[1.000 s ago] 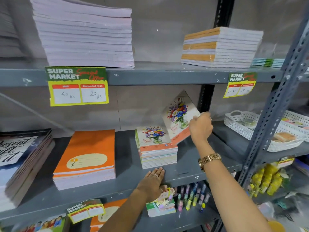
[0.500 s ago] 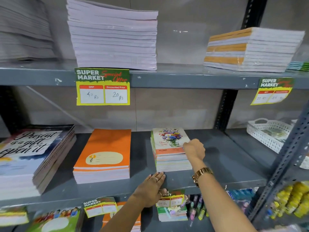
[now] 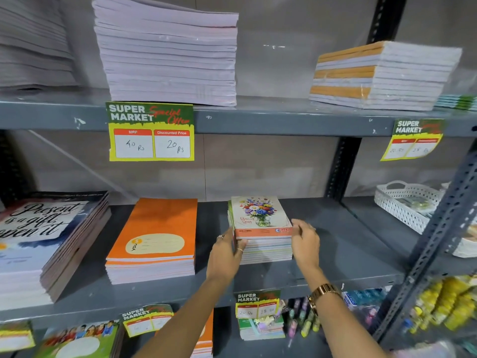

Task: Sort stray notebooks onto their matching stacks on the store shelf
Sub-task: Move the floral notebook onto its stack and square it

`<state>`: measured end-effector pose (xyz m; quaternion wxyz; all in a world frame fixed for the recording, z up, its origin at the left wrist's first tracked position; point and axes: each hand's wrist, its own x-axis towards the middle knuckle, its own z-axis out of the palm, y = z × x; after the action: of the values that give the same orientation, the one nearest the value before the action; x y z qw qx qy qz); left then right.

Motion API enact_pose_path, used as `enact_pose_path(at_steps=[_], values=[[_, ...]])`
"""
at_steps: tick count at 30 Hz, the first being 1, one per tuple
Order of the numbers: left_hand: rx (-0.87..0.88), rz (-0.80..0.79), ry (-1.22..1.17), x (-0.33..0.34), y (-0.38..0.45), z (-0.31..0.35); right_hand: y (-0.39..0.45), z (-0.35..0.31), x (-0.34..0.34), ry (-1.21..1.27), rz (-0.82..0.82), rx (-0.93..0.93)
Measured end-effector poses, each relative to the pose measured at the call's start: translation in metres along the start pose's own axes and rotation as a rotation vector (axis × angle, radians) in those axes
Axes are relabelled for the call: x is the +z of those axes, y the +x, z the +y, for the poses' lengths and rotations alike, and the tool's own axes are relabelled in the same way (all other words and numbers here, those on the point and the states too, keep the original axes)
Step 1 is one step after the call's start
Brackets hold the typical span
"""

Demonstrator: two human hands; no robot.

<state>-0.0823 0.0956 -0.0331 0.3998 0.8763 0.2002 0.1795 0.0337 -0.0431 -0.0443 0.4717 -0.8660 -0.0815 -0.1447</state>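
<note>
Well to the left of the fingers, the dark quote-cover stack (image 3: 46, 241) and the orange stack (image 3: 154, 239) on the middle shelf (image 3: 348, 264) each show one kind of cover on top and look tidy; no stray shows on them. The left hand (image 3: 224, 257) presses its curled fingers (image 3: 238, 248) against the left side of the floral stack (image 3: 262, 244), and the floral notebook (image 3: 260, 215) lies flat on top of that pile, between the two hands, matching the covers beneath as far as the edges show. The right hand (image 3: 304, 241) has its fingers (image 3: 296, 227) bent against the stack's right front corner, so both hands bracket the pile rather than grip any one book. I judge this stray is placed and only squaring up remains. To the right of the fingers, the white basket (image 3: 402, 205) holds small items too blurred to name. Whether the lower shelf hides more strays I cannot tell.
</note>
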Motion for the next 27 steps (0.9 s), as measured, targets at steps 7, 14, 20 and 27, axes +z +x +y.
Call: enact_pose_path(at_steps=[7,14,20,27], values=[[-0.052,-0.023,0.032,0.010,0.008,-0.007,-0.014,0.020,0.000,0.056,-0.150,-0.056],[-0.105,-0.006,-0.009,0.012,0.016,-0.006,-0.009,0.020,0.003,0.164,-0.134,0.019],[-0.098,0.017,-0.015,0.015,0.013,-0.004,-0.011,0.022,0.005,0.220,-0.078,0.062],[-0.113,0.038,-0.034,0.019,0.008,-0.002,-0.009,0.023,0.004,0.199,-0.074,0.054]])
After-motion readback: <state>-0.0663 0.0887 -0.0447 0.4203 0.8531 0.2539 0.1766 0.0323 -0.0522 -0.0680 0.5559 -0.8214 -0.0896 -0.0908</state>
